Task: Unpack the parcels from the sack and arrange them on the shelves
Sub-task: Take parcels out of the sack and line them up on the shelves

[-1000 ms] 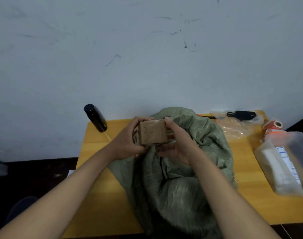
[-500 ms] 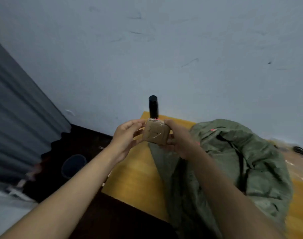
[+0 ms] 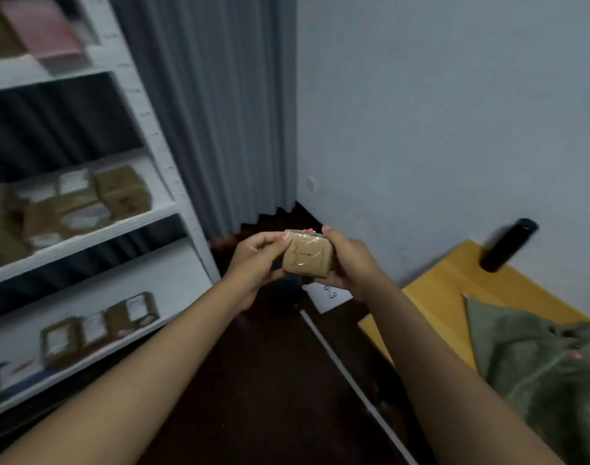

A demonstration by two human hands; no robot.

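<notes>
**Parcel out of the sack, shelves now in front of you**

You have turned away from the yellow wooden table (image 3: 431, 297): a second ago the small brown cardboard parcel wrapped in clear tape (image 3: 307, 256) was over the crumpled olive-green fabric sack (image 3: 542, 364), and now the sack lies at the right edge of view, on the table's near end, while the white metal shelving unit (image 3: 172, 182) fills the left side. The parcel has stayed in both hands through the turn. By my reading, the unpacking of this one is done and placing it comes next.

Your left hand (image 3: 256, 260) grips the parcel's left side, fingers curled round it with the thumb on its top edge. Your right hand (image 3: 349, 260) clamps the right side the same way. The parcel hangs in the air between the shelving and the table's left corner, resting on neither.

It is a squat, slightly rounded block, glossy with tape, with dark pen marks on the face toward you and a speck of red at its top rear edge. The marks are too blurred to read. Other brown parcels with white labels (image 3: 72, 209) already sit on the middle shelf, and more on the one below.

A black cylindrical bottle (image 3: 506, 245) stands at the table's far edge by the wall.
</notes>
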